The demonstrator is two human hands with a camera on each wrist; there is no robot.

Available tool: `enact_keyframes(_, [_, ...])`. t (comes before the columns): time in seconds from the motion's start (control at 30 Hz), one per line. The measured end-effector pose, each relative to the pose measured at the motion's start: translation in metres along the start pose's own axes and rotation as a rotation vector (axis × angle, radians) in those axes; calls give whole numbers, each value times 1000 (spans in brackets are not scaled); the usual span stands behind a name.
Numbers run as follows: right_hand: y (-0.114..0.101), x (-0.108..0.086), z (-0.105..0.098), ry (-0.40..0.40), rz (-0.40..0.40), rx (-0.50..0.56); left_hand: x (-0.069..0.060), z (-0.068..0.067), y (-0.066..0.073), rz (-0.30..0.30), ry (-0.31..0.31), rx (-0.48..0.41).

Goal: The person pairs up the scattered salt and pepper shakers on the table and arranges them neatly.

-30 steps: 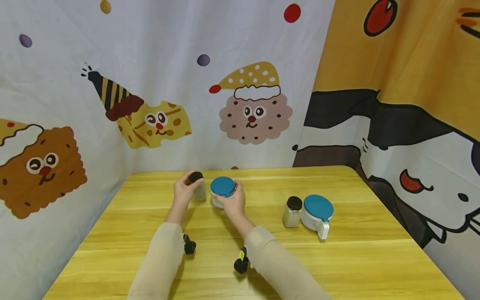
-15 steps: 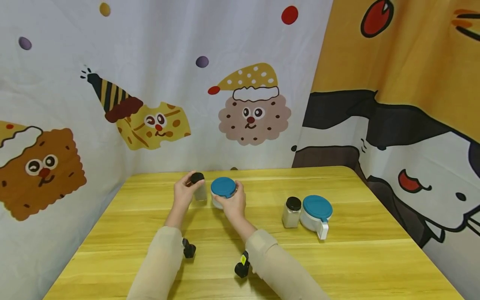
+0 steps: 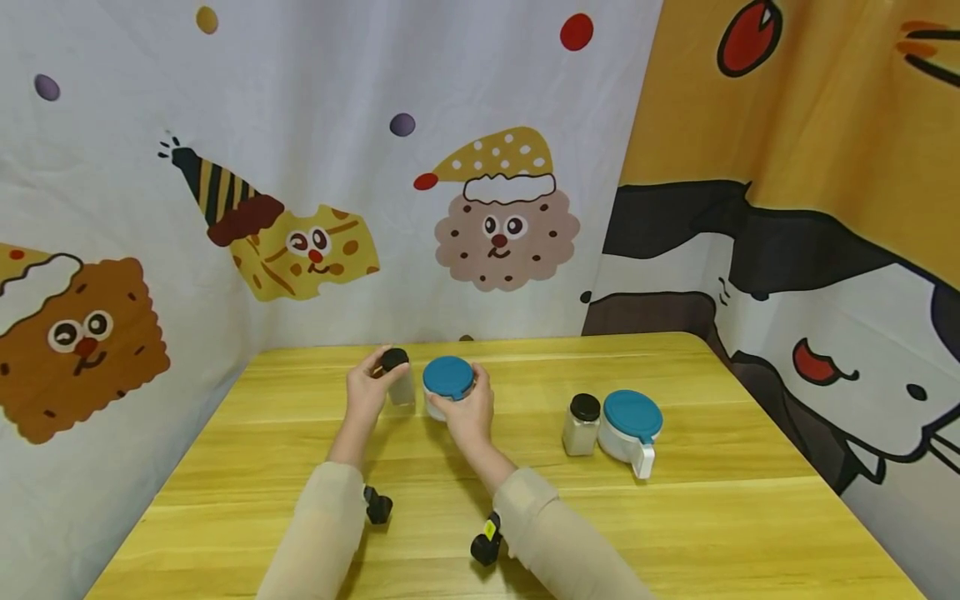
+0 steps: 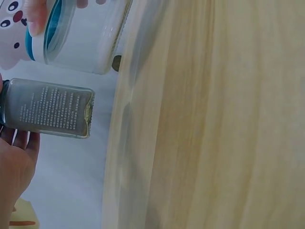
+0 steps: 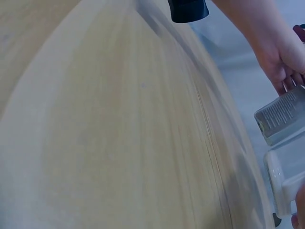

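My left hand [image 3: 366, 390] grips a small spice jar [image 3: 401, 388] by its black lid, fingers and thumb round the top. Small print covers the jar's flat side [image 4: 52, 107] in the left wrist view, and its base hangs clear of the table. Just to the right, my right hand [image 3: 468, 408] holds a clear-white seasoning pot with a blue lid [image 3: 448, 377], thumb in front and fingers along the far side. The pot's see-through body [image 4: 86, 38] is close beside the jar but apart from it. My right hand hides part of the pot.
On the right of the wooden table [image 3: 675, 533], a second black-lidded jar [image 3: 582, 429] of pale contents stands close beside a second blue-lidded pot [image 3: 630, 429] with a white handle toward me. A cartoon-printed curtain [image 3: 337, 67] hangs behind the table's far edge.
Both hands have shifted very slightly toward me and to the right, still holding the jar and the pot. The head view has turned a little; the second jar and pot stay in place.
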State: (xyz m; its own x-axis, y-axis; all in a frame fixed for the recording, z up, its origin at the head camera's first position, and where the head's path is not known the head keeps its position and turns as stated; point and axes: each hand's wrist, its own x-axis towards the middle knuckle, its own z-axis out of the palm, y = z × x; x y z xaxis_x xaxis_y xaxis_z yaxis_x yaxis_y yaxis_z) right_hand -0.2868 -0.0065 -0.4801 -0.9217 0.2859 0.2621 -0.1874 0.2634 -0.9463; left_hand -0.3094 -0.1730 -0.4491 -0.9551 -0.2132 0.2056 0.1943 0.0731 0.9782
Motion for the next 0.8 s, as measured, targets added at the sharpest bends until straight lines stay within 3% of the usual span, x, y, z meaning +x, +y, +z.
enact_keyframes(0.33, [-5, -7, -5, -5, -15, 12, -7, 0, 3, -11, -1, -20])
enact_keyframes(0.57, [-4, -14, -7, 34, -18, 6, -14, 3, 2, 34, -12, -21])
enact_keyframes(0.8, [-4, -18, -12, 52, 0, 5, -21, 5, 2, 40, -20, -31])
